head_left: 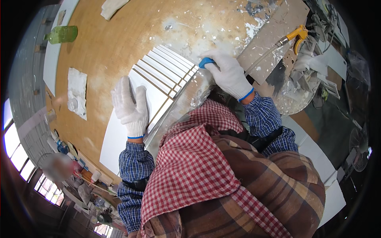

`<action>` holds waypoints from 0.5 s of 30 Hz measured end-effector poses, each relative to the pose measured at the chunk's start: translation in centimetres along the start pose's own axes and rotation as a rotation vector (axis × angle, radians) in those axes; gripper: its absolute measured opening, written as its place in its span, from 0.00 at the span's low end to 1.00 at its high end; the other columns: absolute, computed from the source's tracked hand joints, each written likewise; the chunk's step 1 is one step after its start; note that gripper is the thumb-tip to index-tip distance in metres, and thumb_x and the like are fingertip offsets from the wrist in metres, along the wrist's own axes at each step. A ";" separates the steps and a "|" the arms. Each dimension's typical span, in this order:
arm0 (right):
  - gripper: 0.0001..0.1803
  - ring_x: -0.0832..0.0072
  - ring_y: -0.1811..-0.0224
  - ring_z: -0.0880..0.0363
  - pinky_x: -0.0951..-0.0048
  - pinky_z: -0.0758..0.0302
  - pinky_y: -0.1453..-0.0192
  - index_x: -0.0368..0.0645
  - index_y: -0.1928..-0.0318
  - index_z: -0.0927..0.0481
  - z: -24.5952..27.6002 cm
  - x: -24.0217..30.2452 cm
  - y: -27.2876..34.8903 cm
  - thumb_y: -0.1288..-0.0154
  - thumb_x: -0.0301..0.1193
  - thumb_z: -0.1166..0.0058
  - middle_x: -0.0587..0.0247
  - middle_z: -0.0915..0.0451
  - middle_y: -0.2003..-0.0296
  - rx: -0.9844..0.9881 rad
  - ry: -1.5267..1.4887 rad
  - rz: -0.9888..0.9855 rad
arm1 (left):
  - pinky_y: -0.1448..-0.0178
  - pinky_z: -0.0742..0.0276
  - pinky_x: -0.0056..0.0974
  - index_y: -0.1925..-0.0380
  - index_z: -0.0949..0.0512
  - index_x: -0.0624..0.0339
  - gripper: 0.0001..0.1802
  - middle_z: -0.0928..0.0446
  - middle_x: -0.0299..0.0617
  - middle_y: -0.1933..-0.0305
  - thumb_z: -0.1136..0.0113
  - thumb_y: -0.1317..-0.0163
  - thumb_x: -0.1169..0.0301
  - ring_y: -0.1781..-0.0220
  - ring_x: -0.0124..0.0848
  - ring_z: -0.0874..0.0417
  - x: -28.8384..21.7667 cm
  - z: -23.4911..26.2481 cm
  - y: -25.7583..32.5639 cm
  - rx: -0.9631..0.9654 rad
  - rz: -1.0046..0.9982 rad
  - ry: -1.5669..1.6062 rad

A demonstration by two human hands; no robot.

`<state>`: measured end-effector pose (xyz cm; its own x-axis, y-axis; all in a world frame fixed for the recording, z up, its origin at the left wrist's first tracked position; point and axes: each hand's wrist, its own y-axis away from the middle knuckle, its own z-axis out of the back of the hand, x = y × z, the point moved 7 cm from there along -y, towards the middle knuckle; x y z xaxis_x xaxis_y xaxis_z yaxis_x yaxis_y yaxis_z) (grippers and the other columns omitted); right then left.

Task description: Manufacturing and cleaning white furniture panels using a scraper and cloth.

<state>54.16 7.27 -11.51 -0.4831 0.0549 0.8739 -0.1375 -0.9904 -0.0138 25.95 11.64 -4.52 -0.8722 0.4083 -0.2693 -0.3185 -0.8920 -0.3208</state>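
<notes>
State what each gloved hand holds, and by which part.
Right hand grips a blue-handled tool by its handle. Left hand holds nothing, resting flat on the white slatted panel.

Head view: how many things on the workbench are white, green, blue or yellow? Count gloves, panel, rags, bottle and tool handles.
White: 5, left glove, right glove, slatted panel, rag, rag at the top edge
Green: 1, bottle
Blue: 1, tool handle
Yellow: 1, spray gun
Total: 8
</notes>
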 end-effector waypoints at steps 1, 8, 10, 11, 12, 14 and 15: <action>0.13 0.51 0.50 0.17 0.58 0.21 0.45 0.43 0.47 0.19 -0.2 0.3 0.0 0.28 0.33 0.45 0.51 0.16 0.54 -0.013 0.016 0.044 | 0.28 0.30 0.51 0.37 0.24 0.70 0.25 0.22 0.60 0.37 0.37 0.30 0.67 0.35 0.56 0.23 0.0 0.1 0.0 -0.004 0.000 0.015; 0.13 0.52 0.51 0.17 0.59 0.21 0.46 0.42 0.47 0.19 0.4 1.4 0.9 0.28 0.31 0.44 0.52 0.17 0.55 0.005 -0.046 -0.010 | 0.29 0.29 0.51 0.37 0.24 0.69 0.25 0.21 0.60 0.37 0.37 0.30 0.67 0.35 0.56 0.22 0.3 0.2 0.3 0.005 0.021 0.023; 0.12 0.53 0.52 0.17 0.60 0.21 0.46 0.42 0.48 0.19 0.2 2.1 1.1 0.28 0.31 0.43 0.52 0.17 0.55 -0.003 -0.088 0.023 | 0.30 0.28 0.51 0.37 0.24 0.70 0.25 0.21 0.60 0.37 0.37 0.30 0.67 0.36 0.56 0.22 0.1 0.3 0.3 -0.012 -0.029 -0.013; 0.12 0.53 0.52 0.17 0.60 0.21 0.46 0.42 0.48 0.19 0.0 2.2 1.1 0.28 0.31 0.43 0.52 0.17 0.55 -0.003 -0.088 0.024 | 0.30 0.28 0.51 0.37 0.24 0.70 0.25 0.21 0.60 0.37 0.37 0.30 0.67 0.36 0.56 0.22 0.1 0.3 0.3 -0.013 -0.029 -0.013; 0.11 0.53 0.52 0.17 0.61 0.21 0.46 0.42 0.48 0.19 -0.4 2.5 1.1 0.28 0.30 0.43 0.52 0.17 0.55 0.001 -0.111 0.041 | 0.30 0.28 0.51 0.37 0.24 0.70 0.25 0.21 0.60 0.38 0.37 0.30 0.67 0.37 0.56 0.22 0.1 0.3 0.2 -0.016 -0.026 -0.004; 0.11 0.53 0.52 0.17 0.61 0.21 0.46 0.42 0.49 0.19 -0.6 2.7 1.0 0.28 0.30 0.43 0.53 0.17 0.55 0.009 -0.134 0.057 | 0.31 0.28 0.51 0.38 0.24 0.70 0.25 0.21 0.61 0.38 0.37 0.30 0.67 0.37 0.56 0.22 0.0 0.5 0.1 -0.018 -0.020 0.003; 0.13 0.57 0.51 0.15 0.64 0.21 0.46 0.42 0.46 0.19 -0.6 2.5 1.0 0.29 0.28 0.42 0.53 0.16 0.54 0.033 -0.094 0.041 | 0.31 0.28 0.51 0.38 0.24 0.70 0.25 0.21 0.61 0.38 0.37 0.30 0.67 0.37 0.56 0.22 -0.1 0.5 0.0 0.002 0.002 0.028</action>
<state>52.33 6.51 -9.62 -0.4039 0.0034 0.9148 -0.0902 -0.9953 -0.0361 25.88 11.47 -4.01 -0.8620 0.4121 -0.2951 -0.3179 -0.8930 -0.3185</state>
